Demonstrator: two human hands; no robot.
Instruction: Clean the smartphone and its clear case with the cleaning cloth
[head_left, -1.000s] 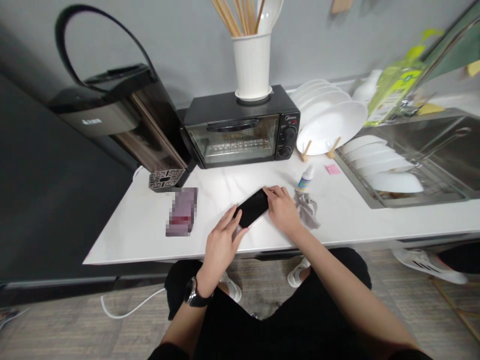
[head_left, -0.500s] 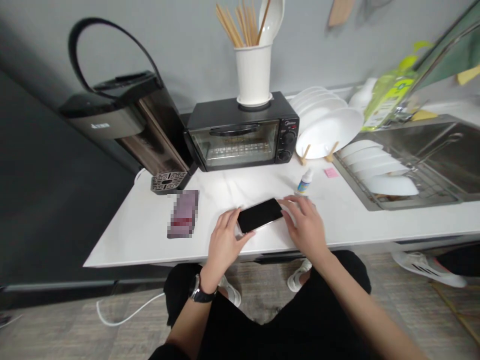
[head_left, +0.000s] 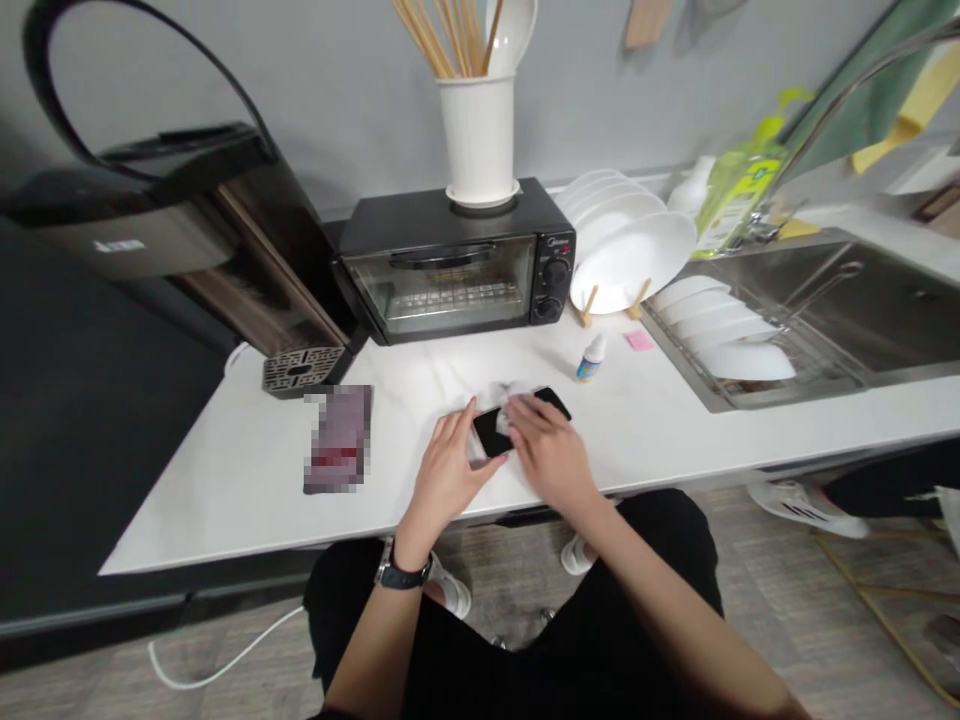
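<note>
A smartphone [head_left: 490, 438] with a dark screen lies at a slant near the counter's front edge. Around its left end is my left hand [head_left: 444, 468], thumb along the near side and fingers at the far corner. My right hand [head_left: 551, 455] presses a crumpled white tissue [head_left: 507, 396] onto the middle of the screen; its fingers cover part of the phone. Just beyond the phone's right end stands a small white dropper bottle [head_left: 590, 362] with a blue and yellow label. A pixelated purple packet [head_left: 341, 437] lies to the left, apart from both hands.
At the back stand a water dispenser [head_left: 259, 270], a toaster oven [head_left: 450, 265] bearing a white utensil pot [head_left: 480, 140], and a row of plates [head_left: 634, 262]. A pink sticky note [head_left: 640, 341] lies near the sink [head_left: 716, 400]. Another person's shoe [head_left: 806, 508] shows at lower right.
My right hand has moved left from the phone's right end onto its screen, and a white tissue now shows under its fingers. My left hand stays on the phone. The view has shifted slightly.
</note>
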